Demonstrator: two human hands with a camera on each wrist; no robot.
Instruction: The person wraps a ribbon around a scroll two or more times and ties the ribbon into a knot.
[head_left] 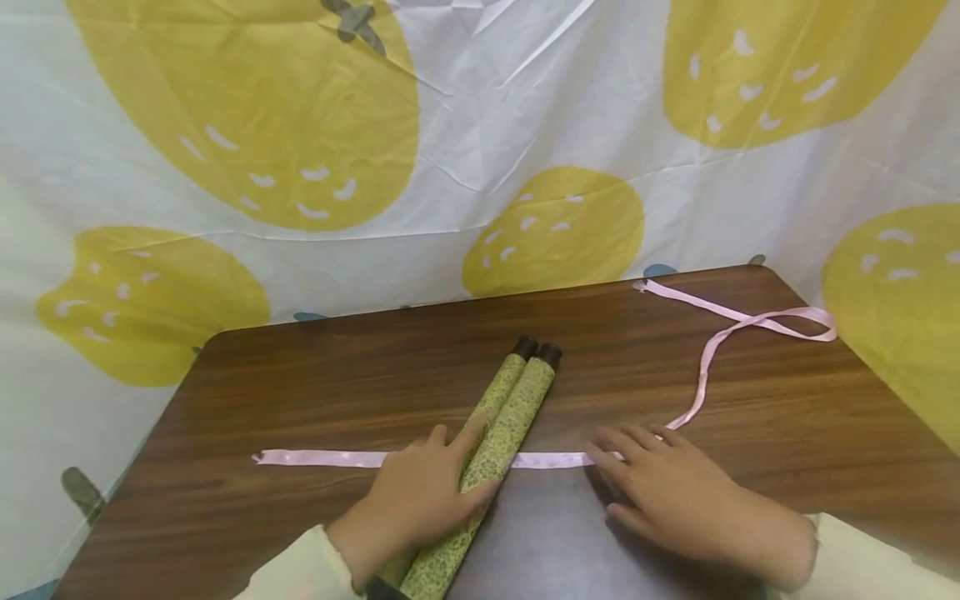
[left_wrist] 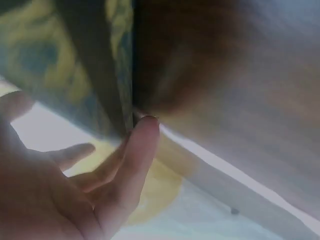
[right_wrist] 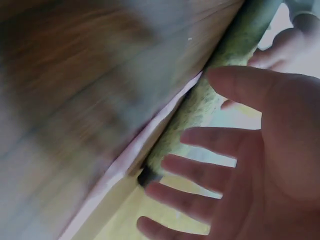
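Note:
A rolled scroll (head_left: 513, 417) in green-yellow patterned cloth, with two parallel rolls and black end knobs, lies slanted on the table. It crosses over a pink ribbon (head_left: 322, 458) that runs sideways beneath it. My left hand (head_left: 416, 487) rests on the scroll's left side, its thumb and forefinger lying over the rolls. In the left wrist view, that hand's fingers (left_wrist: 142, 155) are extended beside the patterned cloth. My right hand (head_left: 663, 492) is right of the scroll over the ribbon, palm down. The right wrist view shows its fingers (right_wrist: 200, 172) spread, holding nothing.
The ribbon's long tail loops at the table's (head_left: 337, 375) back right corner. A curtain (head_left: 435, 167) with yellow fruit prints hangs behind the table and at both sides. A pale patch of glare (head_left: 555, 542) lies on the tabletop between the hands.

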